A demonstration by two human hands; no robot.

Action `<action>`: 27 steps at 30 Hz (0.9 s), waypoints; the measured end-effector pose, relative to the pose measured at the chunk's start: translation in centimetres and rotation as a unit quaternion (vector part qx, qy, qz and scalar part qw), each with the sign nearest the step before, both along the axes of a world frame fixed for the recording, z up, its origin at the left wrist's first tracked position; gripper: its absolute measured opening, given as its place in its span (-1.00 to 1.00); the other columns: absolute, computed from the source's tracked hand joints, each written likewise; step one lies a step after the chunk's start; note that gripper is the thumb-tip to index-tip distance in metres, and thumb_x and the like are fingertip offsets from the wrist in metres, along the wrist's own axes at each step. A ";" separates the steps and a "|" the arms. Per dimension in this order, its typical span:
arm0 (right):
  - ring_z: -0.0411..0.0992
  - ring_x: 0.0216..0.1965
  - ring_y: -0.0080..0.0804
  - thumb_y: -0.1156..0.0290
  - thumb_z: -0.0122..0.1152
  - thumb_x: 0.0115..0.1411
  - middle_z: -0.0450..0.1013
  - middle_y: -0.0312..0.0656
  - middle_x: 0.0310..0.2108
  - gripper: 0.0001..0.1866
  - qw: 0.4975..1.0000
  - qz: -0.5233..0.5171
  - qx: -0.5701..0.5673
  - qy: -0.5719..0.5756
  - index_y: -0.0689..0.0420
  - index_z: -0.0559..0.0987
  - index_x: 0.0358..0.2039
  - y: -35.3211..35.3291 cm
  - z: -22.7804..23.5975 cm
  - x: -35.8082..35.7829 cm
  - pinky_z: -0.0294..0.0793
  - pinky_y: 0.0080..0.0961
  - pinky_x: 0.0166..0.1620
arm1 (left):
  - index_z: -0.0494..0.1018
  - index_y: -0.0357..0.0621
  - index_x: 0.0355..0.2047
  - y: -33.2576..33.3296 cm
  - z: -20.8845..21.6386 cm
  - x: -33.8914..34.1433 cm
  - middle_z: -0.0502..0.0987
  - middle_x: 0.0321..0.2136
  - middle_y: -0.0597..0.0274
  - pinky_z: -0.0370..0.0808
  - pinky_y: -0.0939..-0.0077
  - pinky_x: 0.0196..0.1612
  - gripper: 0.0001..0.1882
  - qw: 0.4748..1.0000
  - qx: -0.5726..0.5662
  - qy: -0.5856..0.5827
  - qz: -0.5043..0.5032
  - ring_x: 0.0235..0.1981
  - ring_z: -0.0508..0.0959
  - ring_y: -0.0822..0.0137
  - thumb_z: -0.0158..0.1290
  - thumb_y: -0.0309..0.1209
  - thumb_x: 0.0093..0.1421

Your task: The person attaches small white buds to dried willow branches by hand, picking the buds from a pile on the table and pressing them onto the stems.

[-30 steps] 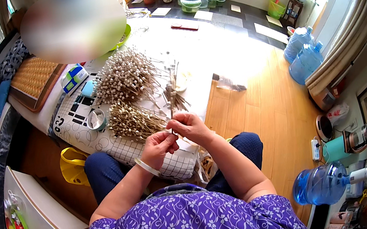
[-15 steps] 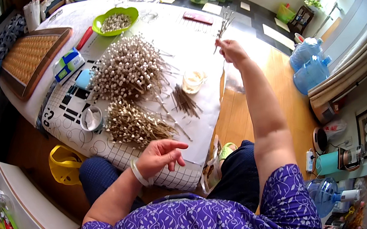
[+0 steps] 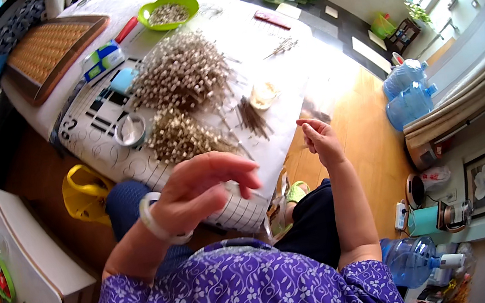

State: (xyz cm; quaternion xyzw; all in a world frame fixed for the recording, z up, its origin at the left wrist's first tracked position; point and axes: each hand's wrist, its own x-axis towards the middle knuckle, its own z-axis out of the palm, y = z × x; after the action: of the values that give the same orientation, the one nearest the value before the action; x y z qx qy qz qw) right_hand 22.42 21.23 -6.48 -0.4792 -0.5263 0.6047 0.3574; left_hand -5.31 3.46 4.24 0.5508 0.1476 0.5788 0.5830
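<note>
My left hand (image 3: 204, 185), with a pale bangle (image 3: 153, 221) on its wrist, hovers over the table's near edge. Its fingers are curved, thumb apart, and it seems to hold nothing. To the right, beyond the table edge, my right hand (image 3: 321, 140) is raised with index finger extended and the thumb close to it; nothing shows in it. A big bundle of white-budded dry stems (image 3: 181, 75) lies mid-table, with a smaller bundle (image 3: 182, 134) nearer me. Short brown sticks (image 3: 253, 117) lie beside a small tub of pale material (image 3: 263, 95). A few thin twigs (image 3: 283, 47) rest at the far right.
A green bowl of buds (image 3: 168, 13), a red-handled tool (image 3: 126, 29), a tissue pack (image 3: 103, 60), a light-blue block (image 3: 124, 80) and a white cup (image 3: 130, 130) stand around the bundles. A yellow bag (image 3: 84, 194) hangs left of my knee. Blue water bottles (image 3: 411, 104) stand on the right.
My right hand has let go of the thin twigs, which now lie on the far right of the table, and has drawn back toward me. My left hand has risen slightly.
</note>
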 end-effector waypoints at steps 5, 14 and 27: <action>0.10 -0.67 -0.79 0.40 0.04 0.17 0.23 -0.49 -0.66 -0.76 0.996 0.078 0.031 -0.009 0.24 0.47 -0.19 -5.9 0.6 -2.1 0.07 -0.81 -0.64 | 0.27 -0.48 -0.07 -5.2 9.3 1.7 0.44 -0.25 -0.01 0.35 0.35 -0.09 -0.37 0.949 0.305 0.055 -0.051 -0.24 0.44 0.26 -0.08 -0.04 0.15; 0.08 -0.72 -0.79 0.44 0.03 0.16 0.21 -0.48 -0.70 -0.78 0.989 0.128 0.072 -0.016 0.24 0.48 -0.19 -8.2 -0.6 -5.0 0.01 -0.83 -0.67 | 0.30 -0.42 -0.10 -9.7 11.1 2.2 0.44 -0.26 0.01 0.34 0.33 -0.09 -0.33 0.912 0.381 0.141 0.054 -0.26 0.43 0.27 -0.11 0.05 0.12; 0.45 -0.45 -0.24 0.11 0.20 -0.04 0.48 -0.17 -0.57 -0.74 0.816 0.166 0.404 -0.379 0.03 0.58 -0.46 -7.4 0.8 -15.1 0.40 -0.36 -0.33 | 0.36 -0.35 -0.14 -10.8 11.0 -2.8 0.43 -0.28 0.05 0.34 0.31 -0.08 -0.28 0.850 0.363 0.199 0.324 -0.30 0.42 0.29 -0.16 0.18 0.09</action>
State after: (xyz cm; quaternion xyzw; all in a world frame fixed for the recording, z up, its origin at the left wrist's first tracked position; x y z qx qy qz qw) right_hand 7.35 13.87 -5.71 -0.3886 -0.8884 0.1589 0.1855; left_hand -8.07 -7.36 15.19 0.7475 0.2098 0.6254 0.0784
